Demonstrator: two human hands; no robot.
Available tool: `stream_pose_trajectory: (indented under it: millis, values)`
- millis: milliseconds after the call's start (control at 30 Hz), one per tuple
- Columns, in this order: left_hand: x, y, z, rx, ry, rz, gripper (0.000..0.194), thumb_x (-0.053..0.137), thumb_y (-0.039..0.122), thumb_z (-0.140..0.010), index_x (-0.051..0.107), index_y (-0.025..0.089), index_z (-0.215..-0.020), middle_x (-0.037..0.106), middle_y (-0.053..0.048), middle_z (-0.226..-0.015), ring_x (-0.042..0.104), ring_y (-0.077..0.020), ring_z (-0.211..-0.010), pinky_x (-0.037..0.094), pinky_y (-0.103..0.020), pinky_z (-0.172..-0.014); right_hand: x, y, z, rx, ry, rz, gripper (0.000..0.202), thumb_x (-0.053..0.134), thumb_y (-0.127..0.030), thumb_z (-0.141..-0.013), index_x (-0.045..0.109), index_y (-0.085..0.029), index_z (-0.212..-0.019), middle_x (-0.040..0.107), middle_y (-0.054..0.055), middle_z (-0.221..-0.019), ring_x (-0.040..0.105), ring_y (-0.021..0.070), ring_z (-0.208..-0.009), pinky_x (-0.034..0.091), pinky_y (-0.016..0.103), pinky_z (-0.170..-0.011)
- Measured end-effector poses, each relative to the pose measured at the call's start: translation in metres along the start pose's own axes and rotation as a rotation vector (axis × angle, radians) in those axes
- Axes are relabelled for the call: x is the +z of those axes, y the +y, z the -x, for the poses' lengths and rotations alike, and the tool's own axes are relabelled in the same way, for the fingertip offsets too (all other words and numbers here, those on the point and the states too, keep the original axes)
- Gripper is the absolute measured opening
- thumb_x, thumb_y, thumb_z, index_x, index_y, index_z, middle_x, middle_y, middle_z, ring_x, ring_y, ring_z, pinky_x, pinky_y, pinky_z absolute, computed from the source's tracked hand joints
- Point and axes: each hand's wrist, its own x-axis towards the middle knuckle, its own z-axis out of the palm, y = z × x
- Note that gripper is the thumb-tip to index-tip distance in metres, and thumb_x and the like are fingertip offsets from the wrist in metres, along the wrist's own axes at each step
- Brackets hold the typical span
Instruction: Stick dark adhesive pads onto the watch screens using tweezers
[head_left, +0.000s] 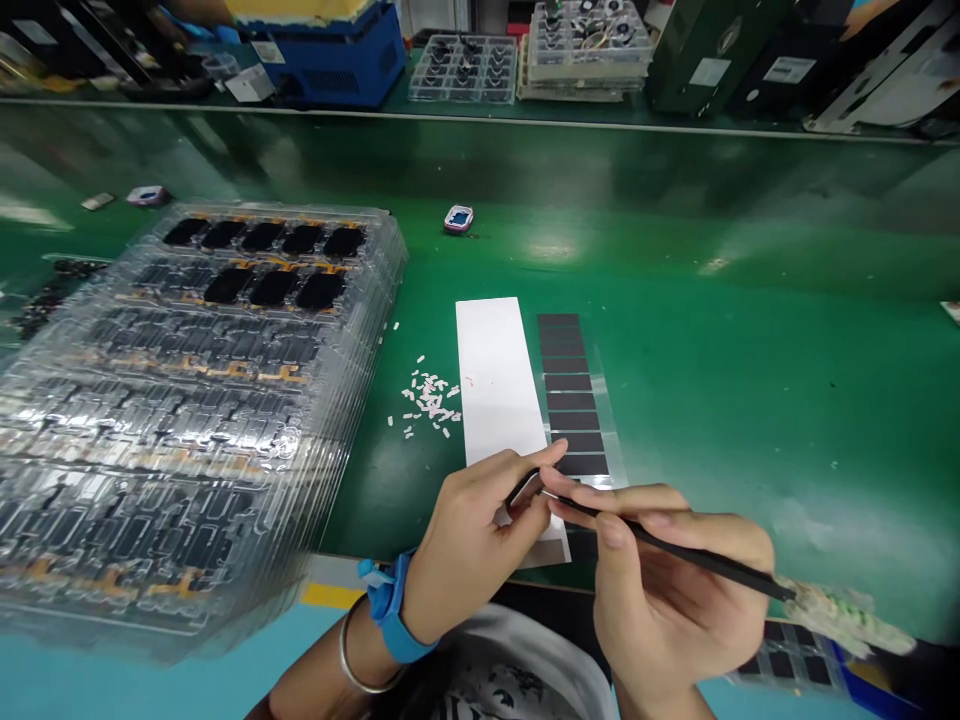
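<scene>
My left hand point(476, 520) pinches a small, thin, black-edged piece point(523, 490) between thumb and fingers; its kind is partly hidden by the fingers. My right hand point(686, 585) is closed round black tweezers point(705, 562), whose rear end is wrapped in pale tape. The tweezers' tip reaches the piece at my left fingertips; whether it touches cannot be made out. Under my hands lies a white paper strip point(499, 370). Alongside it is a clear sheet with a column of black rectangular stickers point(568, 383). Small white bits point(431, 395) lie scattered to the strip's left.
A tall stack of clear trays point(247, 420), with black screens in its top rows, fills the left side. A small watch-like case point(458, 219) sits farther back. On the rear shelf stand a blue machine point(341, 60) and clear parts boxes point(465, 70).
</scene>
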Motion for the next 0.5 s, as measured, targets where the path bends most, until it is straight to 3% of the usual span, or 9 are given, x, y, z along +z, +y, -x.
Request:
stream_pose_trajectory:
  millis: [200, 500]
  values:
    - [0.001, -0.001, 0.000, 0.043, -0.004, -0.089, 0.048, 0.043, 0.011, -0.096, 0.050, 0.020, -0.142, 0.057, -0.001, -0.078, 0.052, -0.0137, -0.066, 0.042, -0.023, -0.059, 0.005, 0.008, 0.004, -0.089, -0.007, 0.034, 0.044, 0.056, 0.015, -0.073, 0.056, -0.016, -0.103, 0.073, 0.005, -0.095, 0.075, 0.0211, -0.086, 0.069, 0.044, -0.078]
    - [0.000, 0.000, 0.000, 0.043, -0.019, -0.078, 0.051, 0.039, 0.016, -0.099, 0.039, 0.018, -0.150, 0.052, -0.002, -0.082, 0.051, -0.0172, -0.073, 0.040, -0.029, -0.065, 0.004, 0.014, 0.005, -0.131, 0.002, 0.075, 0.043, 0.058, 0.015, -0.073, 0.055, -0.015, -0.103, 0.073, 0.005, -0.096, 0.075, 0.0224, -0.086, 0.068, 0.048, -0.081]
